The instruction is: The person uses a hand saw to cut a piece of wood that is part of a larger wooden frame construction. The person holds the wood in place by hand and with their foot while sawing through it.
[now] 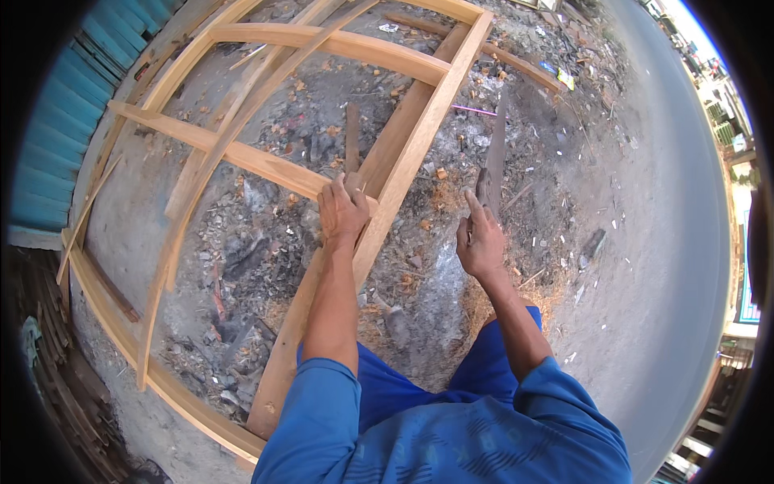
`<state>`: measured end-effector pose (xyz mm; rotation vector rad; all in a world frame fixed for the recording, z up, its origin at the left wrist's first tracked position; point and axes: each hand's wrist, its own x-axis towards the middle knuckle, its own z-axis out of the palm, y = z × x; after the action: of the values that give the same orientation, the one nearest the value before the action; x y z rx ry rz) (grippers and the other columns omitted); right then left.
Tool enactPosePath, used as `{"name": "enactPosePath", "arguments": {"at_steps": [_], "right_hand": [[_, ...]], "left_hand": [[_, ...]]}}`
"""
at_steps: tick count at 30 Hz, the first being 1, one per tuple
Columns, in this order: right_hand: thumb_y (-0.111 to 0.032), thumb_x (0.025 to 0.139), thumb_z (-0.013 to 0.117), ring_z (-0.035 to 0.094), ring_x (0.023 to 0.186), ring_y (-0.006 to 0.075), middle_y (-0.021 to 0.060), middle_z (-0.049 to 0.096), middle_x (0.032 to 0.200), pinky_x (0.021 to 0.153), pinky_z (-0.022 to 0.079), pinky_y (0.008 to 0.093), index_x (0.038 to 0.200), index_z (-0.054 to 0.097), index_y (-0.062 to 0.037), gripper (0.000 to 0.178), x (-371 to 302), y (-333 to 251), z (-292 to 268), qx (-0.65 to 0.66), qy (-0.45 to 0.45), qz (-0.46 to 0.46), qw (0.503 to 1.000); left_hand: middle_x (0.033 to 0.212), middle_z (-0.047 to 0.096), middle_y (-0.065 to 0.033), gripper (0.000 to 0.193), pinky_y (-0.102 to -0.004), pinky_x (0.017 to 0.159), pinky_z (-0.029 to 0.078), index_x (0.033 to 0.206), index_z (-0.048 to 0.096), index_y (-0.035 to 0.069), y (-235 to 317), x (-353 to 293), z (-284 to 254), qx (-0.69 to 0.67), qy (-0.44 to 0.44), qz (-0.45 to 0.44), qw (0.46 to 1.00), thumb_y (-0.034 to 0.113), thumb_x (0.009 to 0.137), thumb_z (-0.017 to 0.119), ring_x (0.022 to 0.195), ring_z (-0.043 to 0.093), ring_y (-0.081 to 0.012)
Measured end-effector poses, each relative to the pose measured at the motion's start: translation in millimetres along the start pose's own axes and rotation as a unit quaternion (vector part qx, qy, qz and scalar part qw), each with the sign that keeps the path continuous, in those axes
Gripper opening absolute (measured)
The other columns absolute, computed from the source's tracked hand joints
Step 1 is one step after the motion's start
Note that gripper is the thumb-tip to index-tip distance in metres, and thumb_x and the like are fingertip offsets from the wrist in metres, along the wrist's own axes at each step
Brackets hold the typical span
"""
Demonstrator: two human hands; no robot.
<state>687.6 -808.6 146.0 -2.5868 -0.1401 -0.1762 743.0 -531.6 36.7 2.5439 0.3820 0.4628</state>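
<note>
My left hand (pixel 343 211) is closed on the right end of a wooden crosspiece (pixel 266 164), close to where it meets the long side rail (pixel 421 145). Both belong to a large frame of pale timber. My right hand (pixel 482 242) grips a handsaw (pixel 497 149) to the right of that rail. The saw's long dark blade points away from me and stands apart from the wood. My fingers mostly cover its handle.
A wide plank (pixel 294 355) runs beneath the frame, and a thin bent strip (pixel 211 165) lies across it. Rubble and wood chips cover the ground. Blue corrugated sheeting (pixel 68 137) stands at left, stacked timber (pixel 60 387) below it. A paved road (pixel 685 242) passes on the right.
</note>
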Motion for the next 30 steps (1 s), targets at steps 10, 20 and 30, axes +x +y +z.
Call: {"name": "enactPosePath", "arguments": {"at_steps": [10, 20, 30], "right_hand": [[-0.018, 0.088, 0.06, 0.062, 0.107, 0.042, 0.0221, 0.066, 0.115, 0.1, 0.041, 0.055, 0.131, 0.063, -0.014, 0.043, -54, 51, 104, -0.163, -0.211, 0.016, 0.964], [-0.009, 0.081, 0.063, 0.051, 0.124, 0.0385, 0.0165, 0.055, 0.139, 0.108, 0.041, 0.0475, 0.128, 0.067, -0.0171, 0.048, 58, -28, 132, -0.106, -0.105, -0.282, 0.948], [-0.014, 0.09, 0.058, 0.051, 0.127, 0.0448, 0.0215, 0.051, 0.147, 0.108, 0.043, 0.0505, 0.125, 0.07, -0.0103, 0.037, 110, -10, 97, 0.019, -0.074, -0.157, 0.985]], "left_hand": [[0.118, 0.06, -0.0275, 0.043, -0.0549, 0.096, 0.047, 0.131, 0.051, 0.003, -1, -1, 0, -0.003, 0.008, 0.015, 1.0, 0.016, 0.09, 0.057, 0.108, 0.056, -0.0465], [0.117, 0.061, -0.0284, 0.044, -0.0547, 0.095, 0.048, 0.129, 0.053, 0.004, 4, -4, 7, -0.017, 0.004, 0.011, 1.0, 0.022, 0.09, 0.059, 0.109, 0.056, -0.0469], [0.117, 0.062, -0.0254, 0.037, -0.0535, 0.097, 0.046, 0.127, 0.055, 0.004, 0, 3, -2, -0.004, 0.012, -0.005, 1.0, 0.021, 0.093, 0.055, 0.112, 0.057, -0.0445]]}}
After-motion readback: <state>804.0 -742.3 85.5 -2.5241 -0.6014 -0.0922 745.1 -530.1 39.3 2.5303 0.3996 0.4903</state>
